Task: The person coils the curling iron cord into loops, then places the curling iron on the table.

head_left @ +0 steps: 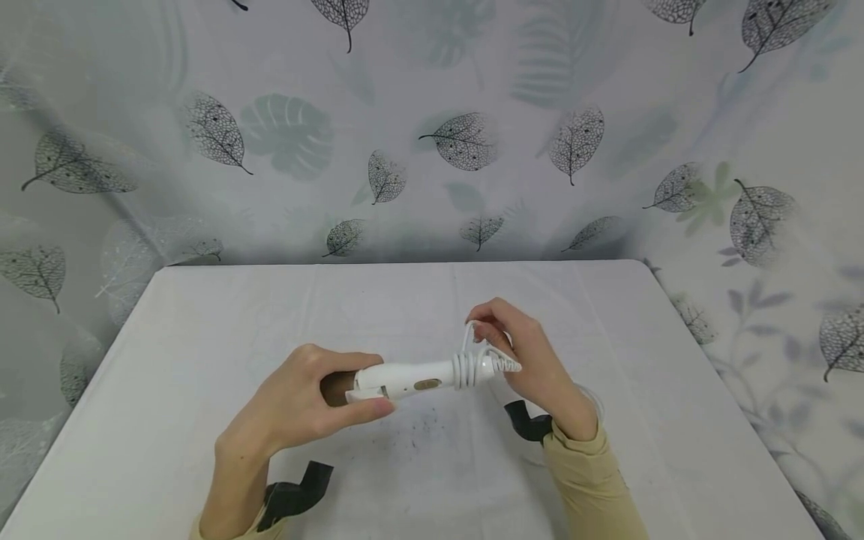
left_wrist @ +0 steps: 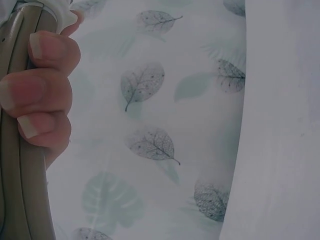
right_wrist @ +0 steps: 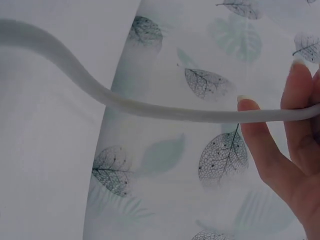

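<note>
A white curling iron [head_left: 405,379] with an oval tan button is held level above the table. My left hand [head_left: 290,409] grips its left end, thumb in front and fingers behind. In the left wrist view, curled fingers [left_wrist: 45,95] wrap the brownish barrel [left_wrist: 30,195]; its far end is out of view. White cord [head_left: 464,370] is coiled around the handle's right end. There my right hand [head_left: 529,356] pinches a loop of this cord. The right wrist view shows a length of cord [right_wrist: 175,113] running across to the right fingers [right_wrist: 262,150], partly cut off by the frame edge.
The table [head_left: 236,330] has a white cover with small dark specks [head_left: 425,427] below the iron. Leaf-printed cloth [head_left: 405,97] hangs behind and at both sides. Black bands [head_left: 297,495] sit at the wrists. More cord [head_left: 594,397] hangs by the right wrist.
</note>
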A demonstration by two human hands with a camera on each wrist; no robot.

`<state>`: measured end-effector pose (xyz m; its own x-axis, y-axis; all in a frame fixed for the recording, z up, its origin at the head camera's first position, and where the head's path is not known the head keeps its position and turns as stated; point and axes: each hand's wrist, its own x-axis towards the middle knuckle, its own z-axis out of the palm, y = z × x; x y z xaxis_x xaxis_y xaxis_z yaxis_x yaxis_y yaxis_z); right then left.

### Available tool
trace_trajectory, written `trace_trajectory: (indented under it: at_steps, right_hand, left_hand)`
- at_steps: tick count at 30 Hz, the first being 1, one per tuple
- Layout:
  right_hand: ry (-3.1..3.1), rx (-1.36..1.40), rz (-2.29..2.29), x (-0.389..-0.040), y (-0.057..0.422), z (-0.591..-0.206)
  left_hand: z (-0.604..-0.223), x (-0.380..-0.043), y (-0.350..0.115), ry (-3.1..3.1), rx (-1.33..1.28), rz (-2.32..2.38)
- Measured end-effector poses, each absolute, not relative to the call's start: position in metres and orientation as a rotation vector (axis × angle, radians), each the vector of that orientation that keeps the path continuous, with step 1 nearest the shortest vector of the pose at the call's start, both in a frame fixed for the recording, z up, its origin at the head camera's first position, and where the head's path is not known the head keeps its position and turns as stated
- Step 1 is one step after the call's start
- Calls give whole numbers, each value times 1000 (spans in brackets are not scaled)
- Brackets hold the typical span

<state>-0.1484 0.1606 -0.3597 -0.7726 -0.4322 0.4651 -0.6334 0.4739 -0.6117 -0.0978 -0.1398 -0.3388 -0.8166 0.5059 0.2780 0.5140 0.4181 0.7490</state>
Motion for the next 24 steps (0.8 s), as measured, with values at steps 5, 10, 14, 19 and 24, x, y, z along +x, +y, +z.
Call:
trace_trajectory:
  at_steps: [5, 10, 14, 19, 24]
  right_hand:
    - [-2452, 969, 1149, -150, 163, -361]
    - [-2501, 908, 1079, -149, 165, -360]
    - [-2497, 858, 1058, -150, 166, -359]
    - [-2469, 833, 1077, -150, 167, -359]
    - [-2448, 826, 1107, -149, 165, -358]
  left_hand:
    - [-337, -96, -140, -2673, -934, -1370]
    - [-338, -96, -140, -2734, -894, -1328]
    - [-339, -97, -140, -2819, -850, -1256]
    - [-340, -98, -139, -2927, -786, -1163]
    - [-340, -99, -138, -3012, -725, -1137]
